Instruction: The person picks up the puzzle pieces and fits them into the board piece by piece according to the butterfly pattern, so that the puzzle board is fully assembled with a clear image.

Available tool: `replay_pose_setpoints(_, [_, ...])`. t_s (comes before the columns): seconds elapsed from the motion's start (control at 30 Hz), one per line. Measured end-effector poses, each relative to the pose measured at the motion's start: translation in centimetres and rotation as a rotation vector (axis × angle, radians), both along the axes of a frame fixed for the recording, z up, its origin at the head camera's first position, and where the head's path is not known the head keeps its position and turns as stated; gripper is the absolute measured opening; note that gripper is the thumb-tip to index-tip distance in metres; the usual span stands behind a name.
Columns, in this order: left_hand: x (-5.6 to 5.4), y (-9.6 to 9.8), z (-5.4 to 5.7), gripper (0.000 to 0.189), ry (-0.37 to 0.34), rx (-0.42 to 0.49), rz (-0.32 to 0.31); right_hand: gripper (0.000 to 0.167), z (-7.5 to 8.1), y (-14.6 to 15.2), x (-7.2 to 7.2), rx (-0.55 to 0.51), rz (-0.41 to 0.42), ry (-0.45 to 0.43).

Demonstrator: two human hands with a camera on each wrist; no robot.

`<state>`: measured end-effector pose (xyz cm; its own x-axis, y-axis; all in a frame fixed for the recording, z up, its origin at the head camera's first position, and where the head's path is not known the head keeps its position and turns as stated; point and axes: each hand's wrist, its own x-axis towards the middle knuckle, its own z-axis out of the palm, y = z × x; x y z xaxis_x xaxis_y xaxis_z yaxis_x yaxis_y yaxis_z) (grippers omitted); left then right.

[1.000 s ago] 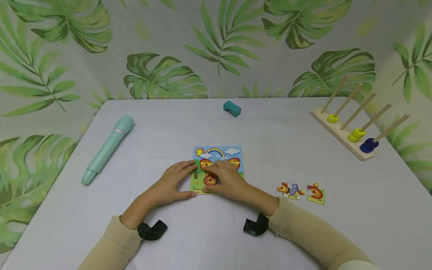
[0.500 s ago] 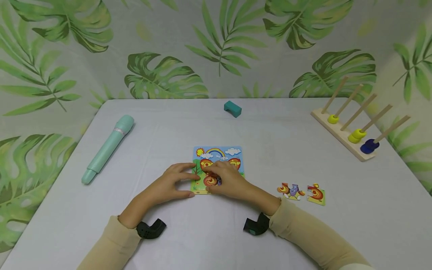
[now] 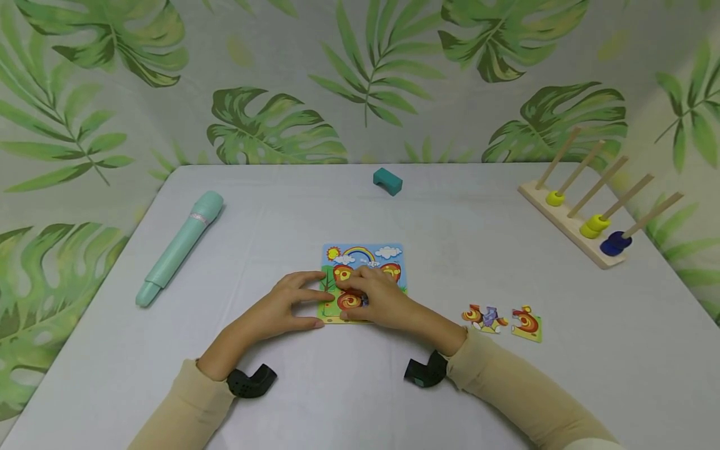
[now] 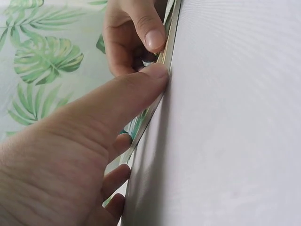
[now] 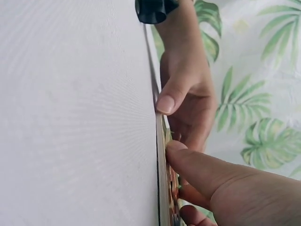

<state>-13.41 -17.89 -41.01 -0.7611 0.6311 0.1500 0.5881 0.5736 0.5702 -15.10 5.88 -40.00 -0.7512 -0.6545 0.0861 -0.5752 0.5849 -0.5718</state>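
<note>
A person's left hand [image 3: 284,306], fingers spread, braces the left edge of a puzzle board [image 3: 365,247] lying flat mid-table, while the right hand [image 3: 385,303] bends over a red swirl piece [image 3: 350,301] at the board's lower left. The hands are near but apart; whether the right one pinches the piece or merely presses it, one cannot tell. Lopsided thumb pressure could tip a corner up; a slack left hand could let the board slide. The right sleeve [image 3: 506,375], just beside one loose piece [image 3: 486,320], could sweep it askew.
</note>
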Motion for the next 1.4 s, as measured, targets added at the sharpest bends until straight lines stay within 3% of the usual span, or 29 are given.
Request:
replay_pose_setpoints(0.17, [0.0,0.0,0.0,0.040,-0.008,0.002,0.001,0.056,0.1,0.1,-0.1,0.004,0.032,0.007])
replay_pose_setpoints(0.53, [0.1,0.0,0.2,0.038,-0.018,-0.007,0.001,0.055,0.0,0.1,0.0,0.011,0.017,0.015])
replay_pose_setpoints(0.9, [0.2,0.1,0.1,0.037,-0.032,0.009,0.015,0.050,0.1,0.8,-1.0,-0.033,0.114,-0.058])
replay_pose_setpoints(1.07, [0.1,0.2,0.1,0.037,-0.039,0.004,0.017,0.051,0.2,0.8,-1.2,-0.030,0.113,-0.084])
replay_pose_setpoints(1.4, [0.2,0.1,0.1,0.040,-0.012,-0.033,-0.013,0.051,0.5,0.7,-1.0,0.051,0.093,-0.023])
